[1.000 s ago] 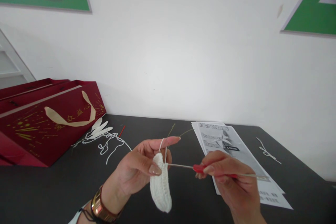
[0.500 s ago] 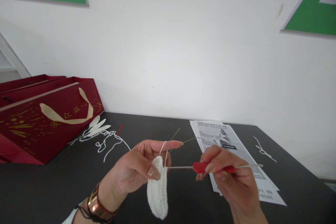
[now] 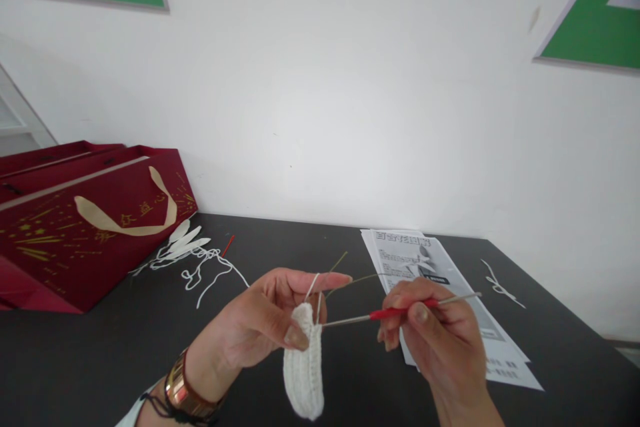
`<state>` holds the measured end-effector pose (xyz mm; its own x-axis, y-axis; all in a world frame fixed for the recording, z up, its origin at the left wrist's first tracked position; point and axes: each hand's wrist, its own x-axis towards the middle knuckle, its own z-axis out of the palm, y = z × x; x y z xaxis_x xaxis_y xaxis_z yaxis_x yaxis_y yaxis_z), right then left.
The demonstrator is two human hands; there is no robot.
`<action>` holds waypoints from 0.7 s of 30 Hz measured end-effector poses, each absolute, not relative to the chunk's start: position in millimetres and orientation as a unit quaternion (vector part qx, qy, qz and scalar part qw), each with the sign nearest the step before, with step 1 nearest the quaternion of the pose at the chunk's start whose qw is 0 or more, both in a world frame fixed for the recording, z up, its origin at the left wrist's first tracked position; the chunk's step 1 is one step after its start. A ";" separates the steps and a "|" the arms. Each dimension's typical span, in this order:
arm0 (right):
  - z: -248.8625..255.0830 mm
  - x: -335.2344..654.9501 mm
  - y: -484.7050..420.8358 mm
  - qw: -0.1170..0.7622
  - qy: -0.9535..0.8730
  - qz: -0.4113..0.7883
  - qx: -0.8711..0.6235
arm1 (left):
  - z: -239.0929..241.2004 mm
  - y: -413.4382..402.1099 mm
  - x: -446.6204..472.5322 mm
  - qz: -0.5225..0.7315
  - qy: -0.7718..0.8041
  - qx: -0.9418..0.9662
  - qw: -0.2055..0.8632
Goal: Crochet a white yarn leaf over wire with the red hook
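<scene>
One broad, matte-black tabletop (image 3: 280,247) lies beneath the work, which is held up in the air. Above it, the left hand (image 3: 260,317) and the right hand (image 3: 435,333) each pinch with thumb against fingers. In the left pinch hangs a white, elongated, crocheted yarn piece (image 3: 304,380); gripping close to the working stitch should keep its edge from twisting. The right pinch holds a slim metal hook with a red grip (image 3: 390,313), whose tip, not clearly visible, meets the piece's upper right corner; a light hold would probably let it rotate freely. A white working yarn (image 3: 311,287) passes over the stretched left forefinger, where even tension likely matters most. Thinnest, an olive-green wire-like strand (image 3: 363,278) juts past that forefinger, best kept clear of the hook.
</scene>
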<state>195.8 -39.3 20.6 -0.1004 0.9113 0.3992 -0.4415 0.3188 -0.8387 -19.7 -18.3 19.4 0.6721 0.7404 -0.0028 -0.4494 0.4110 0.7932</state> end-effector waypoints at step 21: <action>9.2 177.8 -18.0 0.628 -0.311 0.666 -0.254 | 13.0 -18.4 -11.1 0.524 0.293 0.595 0.534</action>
